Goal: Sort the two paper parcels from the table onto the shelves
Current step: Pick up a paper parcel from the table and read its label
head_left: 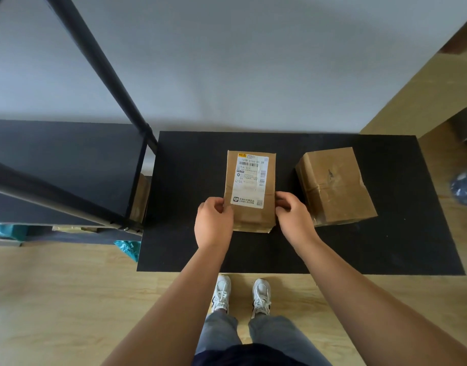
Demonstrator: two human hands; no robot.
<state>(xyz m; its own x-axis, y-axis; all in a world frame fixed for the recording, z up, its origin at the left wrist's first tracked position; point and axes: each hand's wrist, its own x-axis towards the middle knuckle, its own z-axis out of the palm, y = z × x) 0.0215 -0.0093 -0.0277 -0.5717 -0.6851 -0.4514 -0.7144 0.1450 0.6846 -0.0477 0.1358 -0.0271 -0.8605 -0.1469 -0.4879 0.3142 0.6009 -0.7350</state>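
Single view, head-worn wide-angle camera. Looks forward and steeply down from standing height over the near edge of a black table. Table sits mid-frame, close; the person's white sneakers and the wood floor fill the bottom. Grey wall takes the upper half. Black shelf unit runs down the left edge, its posts bowed by lens distortion. Both forearms enter from the bottom corners. No second view to compare.

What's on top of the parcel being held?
A white shipping label with barcodes covers most of the parcel; the left hand and right hand grip its sides. Its underside is hidden.
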